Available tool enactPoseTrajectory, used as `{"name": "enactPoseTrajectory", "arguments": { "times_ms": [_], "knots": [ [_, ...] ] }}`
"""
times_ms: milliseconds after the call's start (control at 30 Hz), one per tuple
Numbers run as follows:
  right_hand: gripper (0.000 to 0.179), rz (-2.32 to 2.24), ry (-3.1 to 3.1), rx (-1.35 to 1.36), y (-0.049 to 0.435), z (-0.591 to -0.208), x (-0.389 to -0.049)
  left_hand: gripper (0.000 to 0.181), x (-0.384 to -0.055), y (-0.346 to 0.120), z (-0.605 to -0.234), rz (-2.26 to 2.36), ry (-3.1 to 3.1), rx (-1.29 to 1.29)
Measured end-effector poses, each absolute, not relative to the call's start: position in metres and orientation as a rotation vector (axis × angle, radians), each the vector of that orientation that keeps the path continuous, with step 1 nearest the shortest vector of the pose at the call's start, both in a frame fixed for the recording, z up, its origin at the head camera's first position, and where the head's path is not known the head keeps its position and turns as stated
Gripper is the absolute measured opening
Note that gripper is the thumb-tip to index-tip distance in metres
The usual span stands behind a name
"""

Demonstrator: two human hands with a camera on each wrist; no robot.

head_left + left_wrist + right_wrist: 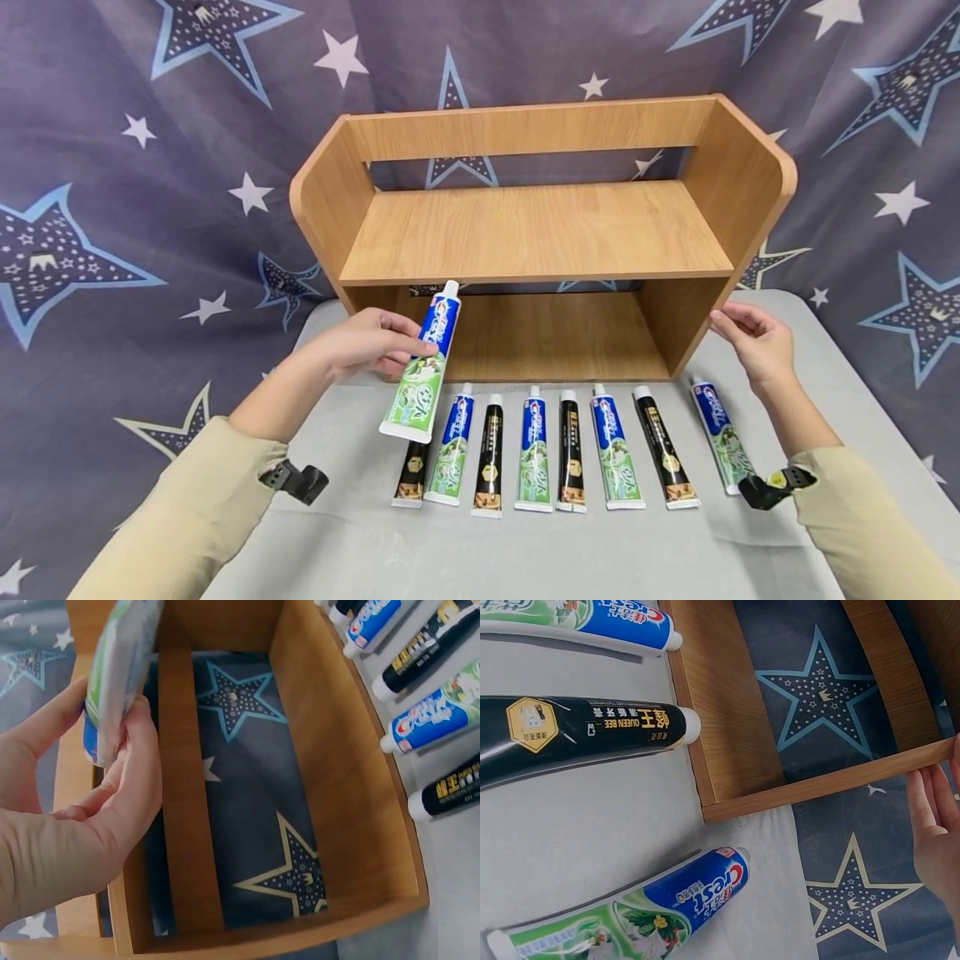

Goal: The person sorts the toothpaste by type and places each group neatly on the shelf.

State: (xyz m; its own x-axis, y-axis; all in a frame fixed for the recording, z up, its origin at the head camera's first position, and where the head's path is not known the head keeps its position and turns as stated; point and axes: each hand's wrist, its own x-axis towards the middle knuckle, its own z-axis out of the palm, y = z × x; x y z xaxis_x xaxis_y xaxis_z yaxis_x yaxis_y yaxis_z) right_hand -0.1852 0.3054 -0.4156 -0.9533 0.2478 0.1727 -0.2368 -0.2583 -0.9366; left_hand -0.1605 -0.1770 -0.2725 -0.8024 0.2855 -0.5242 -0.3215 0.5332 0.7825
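My left hand (378, 343) pinches a blue and green Crest toothpaste tube (424, 367) between thumb and fingers, its white cap up. It is raised in front of the left part of a wooden two-tier shelf (536, 233), overlapping a black toothpaste tube (412, 477) below. In the left wrist view the held toothpaste tube (120, 675) appears edge-on. My right hand (757, 342) touches the front edge of the shelf's right side panel, fingers fairly straight along its outer side in the right wrist view. Below that hand lies another Crest tube (722, 433).
Black toothpaste tubes (490, 458) and Crest tubes (534, 454) lie alternating in a row before the shelf, caps toward it. They rest on a grey-white tablecloth (420, 554). A star-patterned curtain (90, 108) hangs behind and at both sides.
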Motion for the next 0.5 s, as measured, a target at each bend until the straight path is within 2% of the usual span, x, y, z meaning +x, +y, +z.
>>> {"name": "enactPoseTrajectory", "arguments": {
  "times_ms": [200, 367, 500],
  "knots": [
    [0.018, 2.265, -1.677, 0.013, 0.308, -0.421, -0.188, 0.025, -0.168, -0.17, -0.266, 1.407, 1.999, -0.047],
    [0.014, 2.251, -1.665, 0.07, 0.323, -0.442, -0.201, 0.029, -0.173, -0.164, -0.261, 1.459, 1.969, -0.045],
    [0.014, 2.25, -1.672, 0.074, 0.321, -0.44, -0.199, 0.034, -0.176, -0.16, -0.255, 1.487, 1.945, -0.048]
  ]
}}
